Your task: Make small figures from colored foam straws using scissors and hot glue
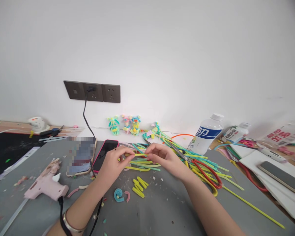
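Yellow stem (140, 154), held level above the grey mat (162, 209); the left hand (116, 161) pinches it with thumb and fingertips closed together; the right hand (166, 160), fingers loosely curled, grips it opposite. Short yellow pieces (138, 192) lie between the forearms; scissors (187, 159) rest beside the right wrist.

Open grey mat (169, 209) between my forearms (201, 200), short yellow pieces (138, 192) lying within that passage, pink glue gun (45, 187) and black cable (61, 205) obstructing my left, red-handled scissors (187, 159), loose stems (253, 206) and bottle (207, 132) obstructing my right, wall (162, 65) limiting forward reach
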`<state>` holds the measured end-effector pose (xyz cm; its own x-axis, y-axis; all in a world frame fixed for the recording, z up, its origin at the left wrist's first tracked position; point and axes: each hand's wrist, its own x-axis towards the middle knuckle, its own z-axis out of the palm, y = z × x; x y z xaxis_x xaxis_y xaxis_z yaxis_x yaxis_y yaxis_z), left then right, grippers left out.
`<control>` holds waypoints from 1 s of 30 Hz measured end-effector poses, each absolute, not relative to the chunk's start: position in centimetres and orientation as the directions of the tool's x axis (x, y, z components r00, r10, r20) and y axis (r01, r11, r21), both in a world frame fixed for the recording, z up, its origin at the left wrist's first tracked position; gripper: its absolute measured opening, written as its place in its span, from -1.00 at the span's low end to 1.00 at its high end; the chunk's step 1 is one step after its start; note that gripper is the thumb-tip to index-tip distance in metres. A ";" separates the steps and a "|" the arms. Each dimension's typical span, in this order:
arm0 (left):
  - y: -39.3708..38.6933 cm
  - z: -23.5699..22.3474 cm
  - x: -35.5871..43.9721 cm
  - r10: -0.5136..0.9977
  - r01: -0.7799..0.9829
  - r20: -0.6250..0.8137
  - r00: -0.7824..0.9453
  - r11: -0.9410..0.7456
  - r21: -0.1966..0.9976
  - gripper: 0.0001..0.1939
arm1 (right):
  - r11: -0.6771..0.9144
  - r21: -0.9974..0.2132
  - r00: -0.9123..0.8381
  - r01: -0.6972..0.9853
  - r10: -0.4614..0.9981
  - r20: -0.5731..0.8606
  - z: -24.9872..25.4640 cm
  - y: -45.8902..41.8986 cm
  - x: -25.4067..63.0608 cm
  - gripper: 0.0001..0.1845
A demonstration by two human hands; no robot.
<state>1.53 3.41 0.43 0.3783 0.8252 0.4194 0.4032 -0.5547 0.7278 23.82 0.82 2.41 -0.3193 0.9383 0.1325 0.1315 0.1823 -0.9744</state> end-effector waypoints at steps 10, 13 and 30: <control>3.0 0.3 1.8 0.801 0.361 0.356 0.482 -0.552 0.752 -0.87 | 0.184 -0.983 -0.299 0.016 0.939 0.171 2.2 -0.2 21.1 -0.67; 2.8 0.4 1.9 0.793 0.376 0.315 0.522 -0.545 0.749 -0.86 | 0.200 -0.980 -0.237 0.020 0.953 0.190 1.6 0.2 20.9 -0.58; 2.3 -0.9 2.4 0.619 0.427 0.118 0.776 -0.654 0.624 -0.83 | 0.165 -0.985 -0.075 0.044 0.984 0.161 1.6 0.5 21.0 -0.51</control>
<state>2.38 2.26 -0.89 0.7763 0.6193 0.1177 0.4271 -0.6541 0.6243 21.04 0.51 1.63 -0.0750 0.9841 0.1612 0.0443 0.1647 -0.9853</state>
